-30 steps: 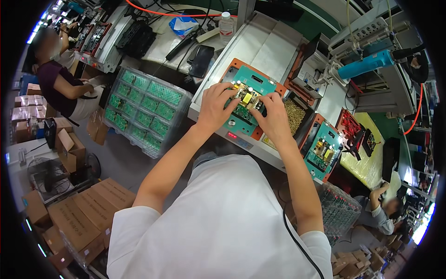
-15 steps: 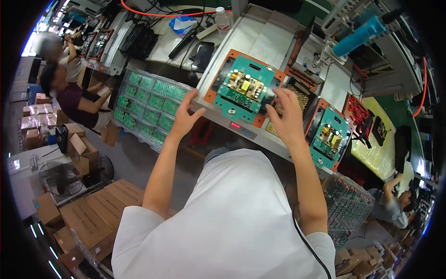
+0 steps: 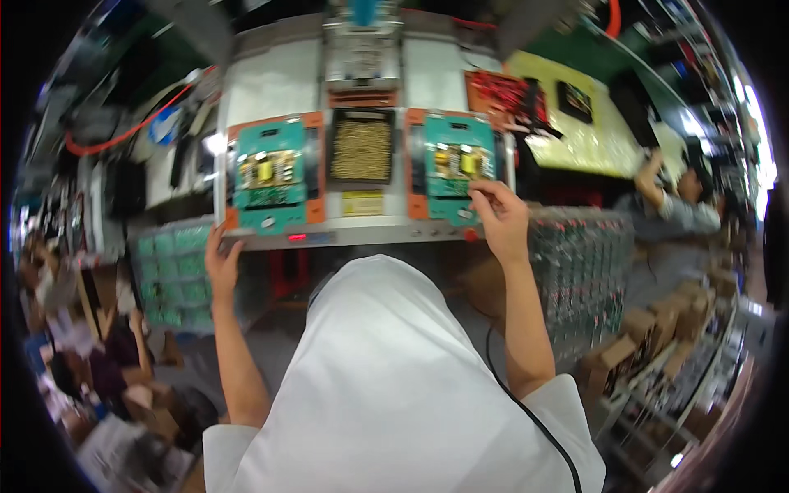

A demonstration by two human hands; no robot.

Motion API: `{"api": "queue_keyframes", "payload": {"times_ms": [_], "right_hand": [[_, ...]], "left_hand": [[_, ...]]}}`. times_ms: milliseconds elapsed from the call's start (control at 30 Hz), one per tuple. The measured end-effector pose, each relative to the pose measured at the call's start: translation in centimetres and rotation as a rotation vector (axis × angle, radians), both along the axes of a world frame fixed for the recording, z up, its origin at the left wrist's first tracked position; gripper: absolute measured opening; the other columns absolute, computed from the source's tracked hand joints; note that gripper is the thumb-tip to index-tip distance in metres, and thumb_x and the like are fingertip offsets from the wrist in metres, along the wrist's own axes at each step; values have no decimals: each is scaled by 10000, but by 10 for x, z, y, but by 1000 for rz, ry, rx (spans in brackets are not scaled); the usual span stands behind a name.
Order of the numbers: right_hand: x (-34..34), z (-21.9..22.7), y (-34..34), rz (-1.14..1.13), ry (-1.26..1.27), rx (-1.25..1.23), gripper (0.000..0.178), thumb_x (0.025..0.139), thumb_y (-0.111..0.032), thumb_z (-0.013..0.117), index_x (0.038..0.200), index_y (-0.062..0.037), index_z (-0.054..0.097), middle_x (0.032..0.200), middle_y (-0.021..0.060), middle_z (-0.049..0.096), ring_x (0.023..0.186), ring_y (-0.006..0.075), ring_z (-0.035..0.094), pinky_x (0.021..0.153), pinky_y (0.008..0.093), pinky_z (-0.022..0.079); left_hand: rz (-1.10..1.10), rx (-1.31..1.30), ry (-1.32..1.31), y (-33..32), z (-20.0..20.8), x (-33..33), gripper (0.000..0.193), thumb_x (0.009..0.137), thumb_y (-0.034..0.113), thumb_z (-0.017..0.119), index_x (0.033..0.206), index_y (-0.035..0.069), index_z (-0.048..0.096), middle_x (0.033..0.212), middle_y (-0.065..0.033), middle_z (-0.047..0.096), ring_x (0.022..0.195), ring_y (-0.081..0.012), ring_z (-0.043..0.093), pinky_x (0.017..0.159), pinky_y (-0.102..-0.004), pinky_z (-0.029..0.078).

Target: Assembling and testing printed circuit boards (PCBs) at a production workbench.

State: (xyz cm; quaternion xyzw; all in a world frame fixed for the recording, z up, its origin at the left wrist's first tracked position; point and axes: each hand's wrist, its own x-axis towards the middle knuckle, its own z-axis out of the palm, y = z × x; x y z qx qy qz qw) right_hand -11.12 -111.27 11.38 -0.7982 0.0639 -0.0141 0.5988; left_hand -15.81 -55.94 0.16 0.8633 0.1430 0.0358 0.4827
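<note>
Two orange-framed fixtures stand side by side on the machine table, each with a teal plate. A circuit board with a yellow transformer lies in the left fixture (image 3: 315, 207) and another circuit board (image 3: 454, 167) in the right fixture (image 3: 417, 205). My left hand (image 3: 220, 264) is by the left fixture's near left corner, thumb and fingers apart, holding nothing. Over the near right part of the right fixture, my right hand (image 3: 503, 218) has its fingertips drawn together in a pinch beside the board. Blur hides whether anything is between them.
Between the fixtures sits a black tray (image 3: 335, 174) of brass-coloured screws. Behind it rises a metal machine head (image 3: 364, 53). Red tools (image 3: 503, 97) lie at the right. Clear trays of green boards (image 3: 168, 271) stand front left, a stack (image 3: 579, 271) front right. A co-worker (image 3: 686, 205) is at far right.
My view has turned right, bringing both fixtures square ahead. My right hand has gone from the left fixture's right edge to the right fixture, its fingers closing. My left hand stays near the left fixture.
</note>
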Motion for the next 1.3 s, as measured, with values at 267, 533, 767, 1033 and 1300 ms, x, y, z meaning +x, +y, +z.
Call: {"api": "queue_keyframes", "payload": {"times_ms": [267,533,767,1033,1300], "right_hand": [[-36,1,3,-242,68,-307,170,915,-164,677,930,5,687,695,40,659,593,133,608,566,273,474],[-15,-16,51,-42,-64,-923,290,846,-298,712,757,-71,555,676,79,606,605,291,627,515,397,482],[-15,-10,2,177,-375,-876,336,734,-244,788,1015,-109,662,997,58,603,912,283,588,783,425,458],[133,34,-20,-74,-541,-169,469,859,-122,750,1284,-48,565,1130,106,640,1084,227,604,952,388,483],[188,-19,-28,-131,-551,-565,296,929,-110,643,1203,0,615,1084,107,663,880,192,668,771,332,532]], "left_hand": [[-118,96,64,-2,35,19,586,854,-62,655,1401,84,506,1481,-107,431,1292,-229,480,973,-346,501],[-1,236,-21,-24,47,15,529,874,-14,641,1377,96,521,1477,-112,437,1325,-261,463,1018,-392,458],[232,270,-202,-67,66,10,433,909,-17,578,1335,52,546,1465,-112,451,1313,-254,483,1007,-373,465],[170,-42,-270,-136,83,14,380,921,-80,526,1290,3,564,1308,-93,585,1202,-195,567,1018,-322,450],[78,-345,-127,-179,95,-3,185,956,-19,572,1125,-27,646,1049,-64,696,955,-136,655,853,-260,521]]}}
